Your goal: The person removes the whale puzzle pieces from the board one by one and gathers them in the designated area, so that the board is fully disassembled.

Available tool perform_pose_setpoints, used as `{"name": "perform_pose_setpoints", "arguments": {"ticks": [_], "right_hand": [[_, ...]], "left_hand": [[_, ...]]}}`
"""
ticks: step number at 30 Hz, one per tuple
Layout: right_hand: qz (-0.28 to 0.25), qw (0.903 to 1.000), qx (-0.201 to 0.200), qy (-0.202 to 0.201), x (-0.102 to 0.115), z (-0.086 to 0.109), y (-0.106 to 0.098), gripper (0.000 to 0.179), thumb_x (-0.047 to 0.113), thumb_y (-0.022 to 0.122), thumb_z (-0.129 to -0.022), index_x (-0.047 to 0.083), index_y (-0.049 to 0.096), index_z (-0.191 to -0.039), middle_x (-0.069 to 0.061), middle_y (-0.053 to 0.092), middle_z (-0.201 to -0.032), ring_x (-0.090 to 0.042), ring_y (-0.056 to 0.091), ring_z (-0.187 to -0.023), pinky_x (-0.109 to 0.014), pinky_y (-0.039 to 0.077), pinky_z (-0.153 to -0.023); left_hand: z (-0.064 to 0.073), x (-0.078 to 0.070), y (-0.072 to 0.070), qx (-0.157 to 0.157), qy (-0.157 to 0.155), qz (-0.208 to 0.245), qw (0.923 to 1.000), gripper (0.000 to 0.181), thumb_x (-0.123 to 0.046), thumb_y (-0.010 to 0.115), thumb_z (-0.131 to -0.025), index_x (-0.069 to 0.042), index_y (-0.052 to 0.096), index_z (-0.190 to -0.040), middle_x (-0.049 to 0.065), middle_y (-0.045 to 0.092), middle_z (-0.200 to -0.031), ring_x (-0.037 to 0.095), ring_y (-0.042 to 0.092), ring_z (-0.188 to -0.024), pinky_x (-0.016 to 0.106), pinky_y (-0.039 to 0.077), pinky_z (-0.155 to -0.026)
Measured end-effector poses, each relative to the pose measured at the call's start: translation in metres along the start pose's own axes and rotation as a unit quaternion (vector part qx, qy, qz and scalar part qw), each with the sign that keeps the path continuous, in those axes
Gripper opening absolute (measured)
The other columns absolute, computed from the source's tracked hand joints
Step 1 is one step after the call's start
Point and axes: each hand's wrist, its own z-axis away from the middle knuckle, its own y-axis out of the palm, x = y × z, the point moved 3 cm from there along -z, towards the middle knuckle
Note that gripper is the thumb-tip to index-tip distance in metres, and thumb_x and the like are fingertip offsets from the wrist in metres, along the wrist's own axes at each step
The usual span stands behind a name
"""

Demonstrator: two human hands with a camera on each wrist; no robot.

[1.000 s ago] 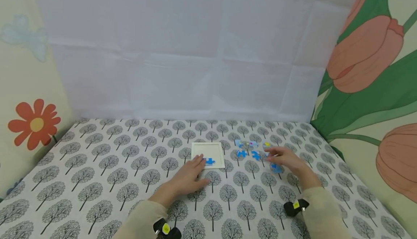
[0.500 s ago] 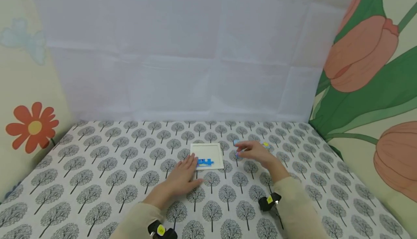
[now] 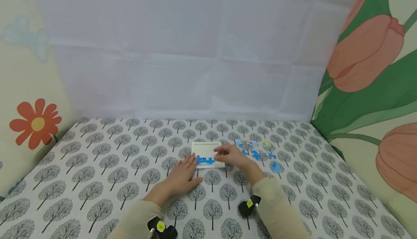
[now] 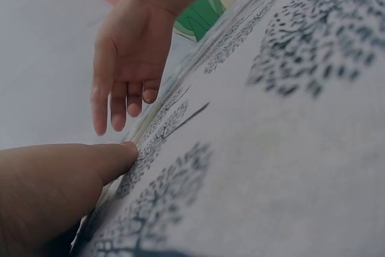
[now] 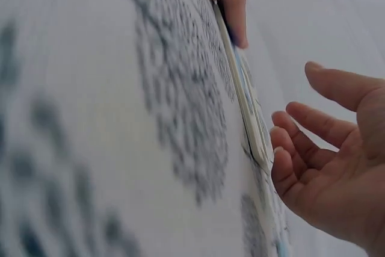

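Observation:
A square white puzzle tray (image 3: 218, 145) lies on the table, with joined blue jigsaw pieces (image 3: 206, 161) along its near side. My left hand (image 3: 182, 176) rests with straight fingers over the tray's left edge and the left end of these pieces. My right hand (image 3: 235, 156) hovers over the tray's right side. In the right wrist view, the right thumb (image 5: 340, 85) stands apart from the loosely bent fingers, and no piece shows between them. The left wrist view shows the right hand's fingers (image 4: 118, 103) hanging down.
To the right of the tray lie several loose jigsaw pieces: a pale blue strip (image 3: 246, 143), a piece with a yellow flower (image 3: 267, 144), a blue piece (image 3: 256, 155) and another (image 3: 276, 167) nearer me. A white cloth (image 3: 182, 68) hangs behind the tree-patterned tablecloth (image 3: 140, 164).
My right hand has moved left from the loose pieces to above the tray. My left hand has shifted slightly left, uncovering more of the blue pieces in the tray.

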Motion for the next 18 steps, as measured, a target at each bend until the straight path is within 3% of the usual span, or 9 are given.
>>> {"name": "perform_pose_setpoints", "arguments": {"ticks": [9, 18], "right_hand": [[0.028, 0.9995, -0.016, 0.0, -0.004, -0.004, 0.015, 0.033, 0.018, 0.059, -0.082, 0.001, 0.056, -0.111, -0.002, 0.056, -0.089, -0.016, 0.052, -0.08, -0.028, 0.045, -0.065], [0.091, 0.9946, -0.05, 0.005, -0.007, -0.006, 0.022, 0.033, 0.02, 0.063, -0.079, 0.004, 0.06, -0.108, -0.002, 0.054, -0.091, -0.014, 0.049, -0.079, -0.028, 0.043, -0.067]], "left_hand": [[0.001, 0.001, 0.002, 0.0, 0.005, 0.004, 1.0, 0.069, -0.04, 0.044, -0.088, 0.006, 0.022, -0.133, 0.019, 0.014, -0.139, 0.03, 0.009, -0.127, 0.046, 0.01, -0.1], [0.002, 0.002, 0.002, 0.002, 0.002, 0.005, 1.0, 0.069, -0.041, 0.043, -0.088, 0.005, 0.021, -0.134, 0.018, 0.012, -0.14, 0.029, 0.008, -0.127, 0.045, 0.008, -0.101]]}}
